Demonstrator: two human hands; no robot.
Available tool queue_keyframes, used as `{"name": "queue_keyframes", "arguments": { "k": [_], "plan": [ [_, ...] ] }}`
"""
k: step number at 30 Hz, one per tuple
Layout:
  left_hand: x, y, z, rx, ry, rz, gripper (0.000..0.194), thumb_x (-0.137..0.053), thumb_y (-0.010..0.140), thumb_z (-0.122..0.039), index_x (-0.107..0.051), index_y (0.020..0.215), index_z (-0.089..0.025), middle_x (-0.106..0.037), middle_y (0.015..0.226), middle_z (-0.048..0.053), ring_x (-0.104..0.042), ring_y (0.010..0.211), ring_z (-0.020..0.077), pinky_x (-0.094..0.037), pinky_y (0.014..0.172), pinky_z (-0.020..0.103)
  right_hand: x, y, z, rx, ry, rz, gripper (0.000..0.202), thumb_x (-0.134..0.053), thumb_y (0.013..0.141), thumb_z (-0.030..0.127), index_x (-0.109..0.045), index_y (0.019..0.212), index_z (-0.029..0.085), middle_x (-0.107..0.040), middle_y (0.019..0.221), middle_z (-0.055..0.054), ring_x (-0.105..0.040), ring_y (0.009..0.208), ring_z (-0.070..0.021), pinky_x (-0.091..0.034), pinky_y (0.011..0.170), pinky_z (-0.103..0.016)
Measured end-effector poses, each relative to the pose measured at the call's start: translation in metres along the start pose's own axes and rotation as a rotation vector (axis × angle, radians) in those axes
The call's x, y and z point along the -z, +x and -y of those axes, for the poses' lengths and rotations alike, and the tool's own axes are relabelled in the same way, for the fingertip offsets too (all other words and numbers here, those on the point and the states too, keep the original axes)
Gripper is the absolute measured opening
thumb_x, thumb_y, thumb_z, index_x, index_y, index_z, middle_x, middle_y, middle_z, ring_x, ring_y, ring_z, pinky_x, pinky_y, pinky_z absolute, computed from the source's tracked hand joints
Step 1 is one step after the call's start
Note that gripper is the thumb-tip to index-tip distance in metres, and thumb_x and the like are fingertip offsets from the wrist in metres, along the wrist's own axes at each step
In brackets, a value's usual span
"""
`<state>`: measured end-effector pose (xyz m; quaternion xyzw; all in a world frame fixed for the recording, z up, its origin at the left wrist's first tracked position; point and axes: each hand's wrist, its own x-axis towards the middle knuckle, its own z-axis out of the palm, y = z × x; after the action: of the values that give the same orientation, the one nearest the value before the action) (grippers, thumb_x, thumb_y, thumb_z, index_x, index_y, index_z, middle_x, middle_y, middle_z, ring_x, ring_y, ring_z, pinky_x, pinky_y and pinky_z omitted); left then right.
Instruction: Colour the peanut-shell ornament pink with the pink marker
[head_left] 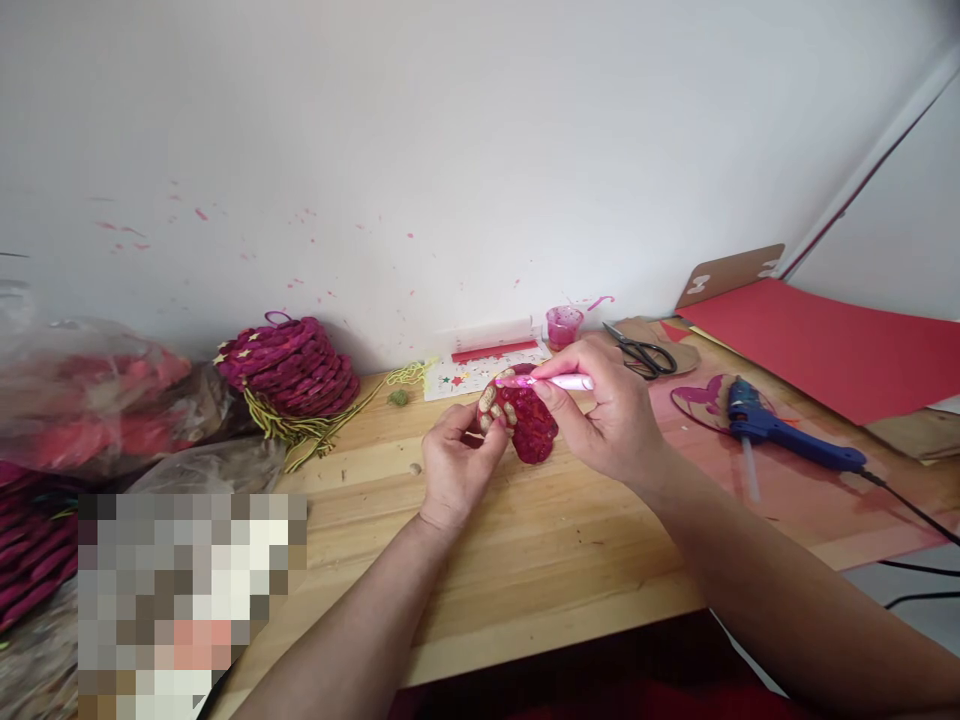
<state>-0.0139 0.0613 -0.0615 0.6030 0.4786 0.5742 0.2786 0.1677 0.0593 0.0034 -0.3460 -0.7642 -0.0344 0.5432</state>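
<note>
Between my fingers and thumb, my left hand grips a dark red piece covered in peanut shells, tilted up above the table. Its lower right part is coated in glossy magenta, while the shells at its left edge are bare tan. A paintbrush with a whitish, pink-smeared handle is pinched in my right hand. The brush's pink tip touches or lies just over the shells at the piece's upper edge. Just behind stands a small clear cup stained with pink paint.
At right lie a blue glue gun with a cord, black-handled scissors and red paper. A magenta braided bundle with yellow-green strings and plastic bags sit at left. A sticker sheet lies near the wall.
</note>
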Motion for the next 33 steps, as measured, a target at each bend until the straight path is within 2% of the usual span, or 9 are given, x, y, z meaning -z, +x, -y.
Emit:
{"name": "queue_keyframes", "arguments": {
  "k": [8, 15, 21, 27, 33],
  "plan": [
    [0.001, -0.001, 0.0, -0.059, 0.053, 0.005, 0.019, -0.07, 0.082, -0.031, -0.068, 0.067, -0.019, -0.055, 0.064, -0.001, -0.049, 0.061, 0.0118, -0.041, 0.055, 0.022, 0.004, 0.003, -0.003, -0.01, -0.043, -0.061, 0.004, -0.065, 0.097, 0.022, -0.065, 0.094, 0.024, -0.073, 0.085, -0.001, -0.067, 0.082, -0.0198, -0.047, 0.077, -0.038],
    [0.0, -0.001, -0.002, -0.074, 0.041, -0.02, 0.016, -0.07, 0.082, -0.03, -0.071, 0.07, -0.019, -0.056, 0.065, -0.001, -0.05, 0.06, 0.0115, -0.045, 0.055, 0.022, 0.003, 0.001, -0.001, 0.015, 0.019, 0.006, 0.004, -0.066, 0.097, 0.021, -0.065, 0.094, 0.024, -0.072, 0.083, 0.0, -0.064, 0.081, -0.019, -0.047, 0.077, -0.038],
    [0.001, -0.001, -0.004, -0.134, 0.081, -0.046, 0.013, -0.07, 0.082, -0.026, -0.074, 0.072, -0.019, -0.055, 0.064, -0.002, -0.051, 0.06, 0.0113, -0.046, 0.054, 0.02, 0.003, 0.001, 0.0, 0.007, 0.019, -0.049, 0.004, -0.065, 0.097, 0.021, -0.065, 0.095, 0.024, -0.073, 0.085, -0.001, -0.065, 0.082, -0.0193, -0.046, 0.078, -0.039],
    [0.003, -0.002, -0.005, -0.166, 0.071, -0.05, 0.012, -0.07, 0.084, -0.027, -0.078, 0.078, -0.019, -0.056, 0.067, -0.001, -0.053, 0.057, 0.0104, -0.048, 0.05, 0.018, 0.005, 0.001, 0.005, 0.064, -0.012, -0.012, 0.004, -0.065, 0.097, 0.02, -0.064, 0.096, 0.023, -0.074, 0.084, -0.001, -0.065, 0.083, -0.0197, -0.047, 0.078, -0.039],
    [0.005, -0.002, -0.002, -0.222, 0.125, -0.053, 0.01, -0.07, 0.084, -0.024, -0.079, 0.08, -0.02, -0.058, 0.067, -0.001, -0.056, 0.058, 0.0108, -0.052, 0.055, 0.019, 0.007, 0.001, 0.009, 0.086, -0.054, -0.054, 0.005, -0.066, 0.097, 0.019, -0.063, 0.097, 0.024, -0.075, 0.085, -0.001, -0.065, 0.082, -0.0196, -0.046, 0.078, -0.039]
  ]
}}
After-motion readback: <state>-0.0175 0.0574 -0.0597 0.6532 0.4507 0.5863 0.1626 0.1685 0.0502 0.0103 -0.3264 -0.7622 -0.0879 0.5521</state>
